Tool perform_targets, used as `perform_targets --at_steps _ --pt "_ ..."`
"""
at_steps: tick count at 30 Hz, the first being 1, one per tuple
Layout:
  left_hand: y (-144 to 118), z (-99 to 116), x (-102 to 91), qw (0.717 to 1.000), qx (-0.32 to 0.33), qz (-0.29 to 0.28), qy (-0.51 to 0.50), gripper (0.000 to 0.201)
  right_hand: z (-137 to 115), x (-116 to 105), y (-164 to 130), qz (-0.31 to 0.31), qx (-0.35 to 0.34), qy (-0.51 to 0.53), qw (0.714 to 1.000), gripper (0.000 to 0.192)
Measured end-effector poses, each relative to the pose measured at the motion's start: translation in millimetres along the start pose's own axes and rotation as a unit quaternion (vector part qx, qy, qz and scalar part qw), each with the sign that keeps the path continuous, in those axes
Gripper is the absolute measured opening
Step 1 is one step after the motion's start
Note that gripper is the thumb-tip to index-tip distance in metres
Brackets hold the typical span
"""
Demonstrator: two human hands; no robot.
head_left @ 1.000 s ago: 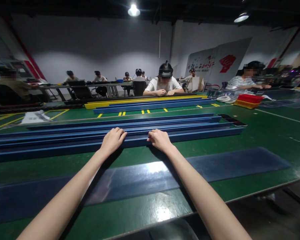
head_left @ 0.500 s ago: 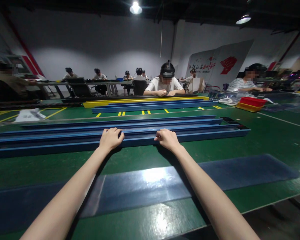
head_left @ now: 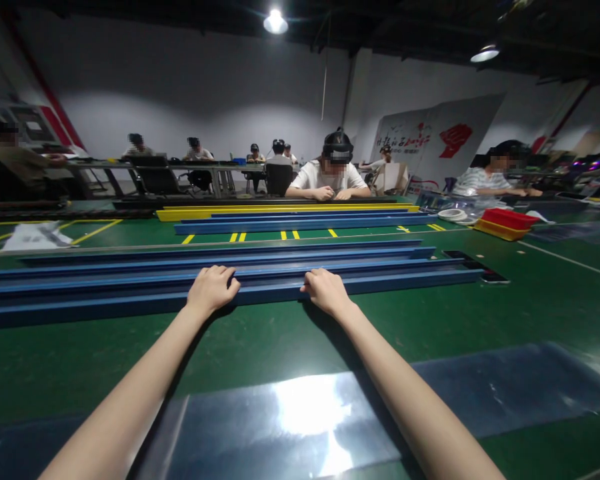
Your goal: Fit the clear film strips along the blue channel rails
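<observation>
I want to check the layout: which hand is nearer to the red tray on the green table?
Right. The right hand grips the blue channel on the side toward the red tray; the left hand grips it farther away.

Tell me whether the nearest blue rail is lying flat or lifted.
Lying flat: the nearest blue rail rests lengthwise on the green table, left hand and right hand curled over its edge.

One camera, worn on my head, looks forward and slightly down along my outstretched arms across the green table (head_left: 530,313). My left hand (head_left: 211,290) and right hand (head_left: 326,291) sit near mid-frame; the hall's far wall (head_left: 180,100) fills the background.
</observation>
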State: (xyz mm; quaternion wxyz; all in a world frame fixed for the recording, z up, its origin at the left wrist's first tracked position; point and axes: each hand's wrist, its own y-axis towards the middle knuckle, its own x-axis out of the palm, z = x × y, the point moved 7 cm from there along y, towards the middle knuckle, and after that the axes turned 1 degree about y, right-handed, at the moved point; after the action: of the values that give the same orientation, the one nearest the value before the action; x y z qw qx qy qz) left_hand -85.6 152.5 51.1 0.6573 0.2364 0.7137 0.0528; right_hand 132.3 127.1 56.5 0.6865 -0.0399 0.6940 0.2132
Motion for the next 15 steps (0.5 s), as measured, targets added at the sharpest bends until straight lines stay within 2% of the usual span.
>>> perform_targets --at_steps 6,11,13,15 --pt "14.3 -10.3 7.8 1.000 0.008 0.000 0.007 0.043 0.5 0.5 16.1 -0.008 -0.027 0.009 1.000 0.020" --pt "24.2 -15.0 18.8 0.999 0.030 -0.001 0.018 0.043 9.0 3.4 31.9 -0.031 -0.046 0.028 0.998 0.031" --pt "26.2 -16.8 21.8 0.999 0.033 0.002 0.020 0.042 16.8 3.1 39.1 -0.008 -0.052 0.042 0.998 0.034" --pt "27.5 -18.0 24.1 0.999 0.033 -0.001 0.020 0.041 29.0 1.4 46.1 0.044 -0.052 0.039 0.997 0.033"
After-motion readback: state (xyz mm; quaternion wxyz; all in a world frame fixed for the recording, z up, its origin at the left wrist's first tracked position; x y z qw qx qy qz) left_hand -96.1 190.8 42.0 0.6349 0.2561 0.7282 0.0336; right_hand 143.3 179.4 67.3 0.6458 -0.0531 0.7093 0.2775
